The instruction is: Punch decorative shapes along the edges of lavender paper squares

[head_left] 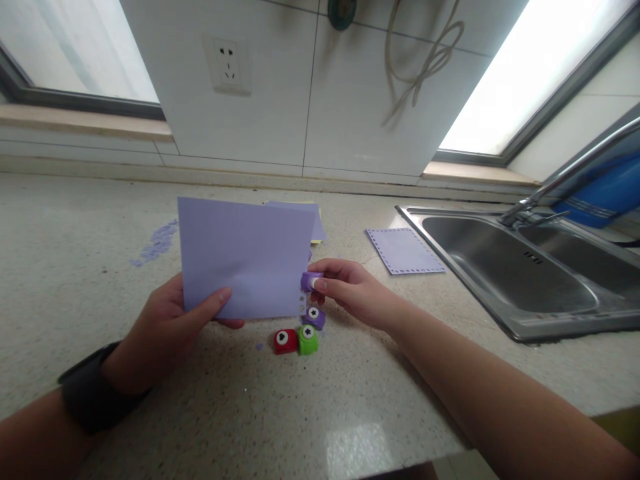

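A lavender sheet of paper [245,257] is held up by my left hand [185,313], thumb in front and fingers behind its lower left. My right hand [345,290] pinches a small purple craft punch [309,281] at the sheet's right edge. Just below that punch, a few small holes run down the edge to the lower right corner. On the counter beneath lie another purple punch [313,317] with a star-like mark, a red punch [285,341] with a heart mark, and a green punch [308,339].
To the right, a lavender sheet [405,251] with holes along its edges lies beside the steel sink [463,290]. Stacked paper [319,227] sits behind the held sheet. Lavender paper scraps [157,241] lie on the left of the speckled counter [210,413].
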Demonstrator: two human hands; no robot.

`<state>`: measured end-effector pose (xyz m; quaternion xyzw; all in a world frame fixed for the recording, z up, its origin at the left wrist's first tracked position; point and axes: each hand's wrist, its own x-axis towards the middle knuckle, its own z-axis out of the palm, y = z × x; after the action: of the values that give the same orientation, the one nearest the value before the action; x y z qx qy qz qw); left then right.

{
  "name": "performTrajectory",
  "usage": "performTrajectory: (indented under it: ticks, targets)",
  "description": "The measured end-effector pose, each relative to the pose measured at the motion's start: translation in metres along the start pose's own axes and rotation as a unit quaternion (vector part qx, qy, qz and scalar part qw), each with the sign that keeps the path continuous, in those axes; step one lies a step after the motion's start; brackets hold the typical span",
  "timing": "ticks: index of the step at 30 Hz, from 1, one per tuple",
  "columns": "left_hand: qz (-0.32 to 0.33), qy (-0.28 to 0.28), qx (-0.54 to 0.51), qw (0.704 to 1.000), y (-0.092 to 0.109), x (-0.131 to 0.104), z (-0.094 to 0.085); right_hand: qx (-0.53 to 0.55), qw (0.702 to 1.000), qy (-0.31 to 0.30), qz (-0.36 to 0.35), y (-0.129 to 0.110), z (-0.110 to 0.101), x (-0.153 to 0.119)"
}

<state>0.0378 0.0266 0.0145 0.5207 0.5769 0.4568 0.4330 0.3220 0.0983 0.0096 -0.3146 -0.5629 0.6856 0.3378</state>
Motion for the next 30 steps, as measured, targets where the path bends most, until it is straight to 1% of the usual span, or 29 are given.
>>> performTrajectory:
  ticks: [10,15,26,30]
  targets:
    - [-0.001,0.001,0.005,1.000,-0.0068,0.0017,-0.0032,0.004,1.000,0.004,0.003,-0.0010,0.0016,-0.0002]
    - [0.000,0.004,0.019,1.000,-0.0049,0.0011,-0.0021,-0.003,1.000,0.002,0.003,-0.0031,0.0040,-0.0006]
    - [0.002,0.001,0.006,1.000,-0.0044,0.0004,-0.0015,-0.013,1.000,-0.013,0.008,-0.0031,0.0048,-0.0002]
    - [0.008,-0.003,0.027,1.000,-0.0047,0.0015,-0.0017,-0.014,1.000,-0.016,0.013,-0.0038,0.0060,-0.0005]
